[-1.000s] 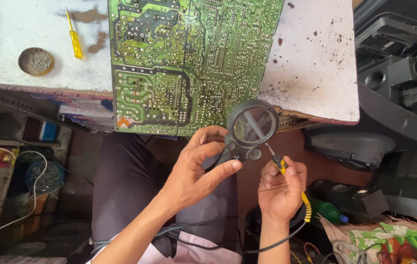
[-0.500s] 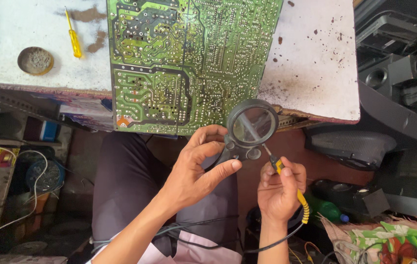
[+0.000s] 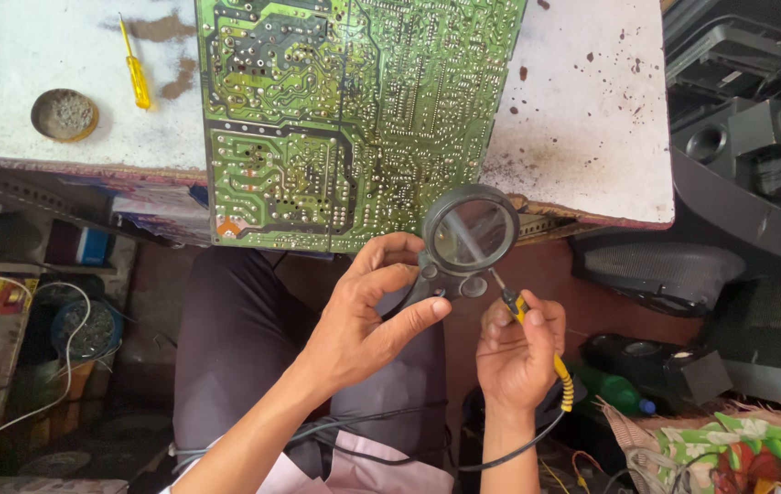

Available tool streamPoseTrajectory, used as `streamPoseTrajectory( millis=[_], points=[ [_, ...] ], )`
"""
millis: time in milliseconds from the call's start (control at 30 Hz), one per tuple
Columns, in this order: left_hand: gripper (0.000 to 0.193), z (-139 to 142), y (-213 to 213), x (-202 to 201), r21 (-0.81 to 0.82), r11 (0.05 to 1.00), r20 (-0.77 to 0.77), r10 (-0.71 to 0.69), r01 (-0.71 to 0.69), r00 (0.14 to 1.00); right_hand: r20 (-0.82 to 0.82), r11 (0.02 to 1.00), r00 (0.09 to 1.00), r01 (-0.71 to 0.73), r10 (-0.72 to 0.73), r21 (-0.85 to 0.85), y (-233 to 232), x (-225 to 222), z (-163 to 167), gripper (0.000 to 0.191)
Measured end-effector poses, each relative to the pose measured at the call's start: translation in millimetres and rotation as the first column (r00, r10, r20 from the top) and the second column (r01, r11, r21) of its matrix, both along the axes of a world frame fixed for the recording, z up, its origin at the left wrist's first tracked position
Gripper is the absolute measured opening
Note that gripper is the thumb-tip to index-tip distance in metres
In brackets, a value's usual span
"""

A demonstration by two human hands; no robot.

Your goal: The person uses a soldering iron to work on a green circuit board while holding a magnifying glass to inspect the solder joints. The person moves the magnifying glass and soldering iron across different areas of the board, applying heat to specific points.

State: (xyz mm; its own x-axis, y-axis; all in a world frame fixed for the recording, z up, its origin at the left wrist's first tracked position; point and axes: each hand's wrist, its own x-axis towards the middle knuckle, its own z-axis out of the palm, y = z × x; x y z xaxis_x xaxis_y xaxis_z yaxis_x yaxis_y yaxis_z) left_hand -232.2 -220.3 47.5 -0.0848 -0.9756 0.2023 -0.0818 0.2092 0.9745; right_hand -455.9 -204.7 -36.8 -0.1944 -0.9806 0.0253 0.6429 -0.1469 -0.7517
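Two hands are working just above my lap. My left hand [image 3: 367,320] is gripping the black handle of the magnifying glass [image 3: 469,233], thumb and fingers curled around it, and is holding the lens over the near edge of the green circuit board [image 3: 344,119]. My right hand [image 3: 518,352] is pinching a thin probe [image 3: 523,311] with a yellow and black grip, its tip angling up under the lens. I judge that I am inspecting the solder side; the next move calls for a steady tip on one joint without bridging its neighbours. The board is overhanging a stained white table [image 3: 592,137]. Farther off, a yellow screwdriver [image 3: 137,78] and a round tin [image 3: 64,114] are lying apart on the tabletop. Dark equipment is crowding the right side.
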Motion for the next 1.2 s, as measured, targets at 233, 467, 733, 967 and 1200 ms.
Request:
streamPoseTrajectory(
  millis=[233, 467, 733, 967, 1200],
  points=[
    [0.032, -2.4, -0.8, -0.7, -0.002, 1.000, 0.005, 0.008, -0.008, 1.000, -0.015, 0.998, 1.000, 0.021, -0.022, -0.057, -0.8, -1.3, 0.6, 0.016],
    [0.030, -2.2, 0.1, 0.1, 0.011, 1.000, -0.012, -0.011, 0.011, 1.000, -0.008, 1.000, 1.000, 0.018, -0.018, -0.006, -0.2, -0.1, -0.4, 0.016],
    [0.030, -2.5, 0.7, 0.9, 0.010, 1.000, 0.004, -0.007, 0.007, 1.000, -0.009, 1.000, 1.000, 0.016, -0.016, -0.018, -0.2, 0.7, 0.7, 0.016],
    [0.030, -2.2, 1.3, 0.7, 0.028, 0.999, -0.016, -0.016, 0.017, 1.000, -0.009, 1.000, 1.000, 0.015, -0.015, 0.003, -0.5, 0.1, 3.2, 0.015],
    [0.030, -2.9, 1.6, 0.4, 0.014, 1.000, 0.002, -0.020, 0.020, 1.000, -0.022, 1.000, 1.000, 0.013, -0.014, -0.016, 1.4, -0.2, 3.3, 0.016]
  ],
)
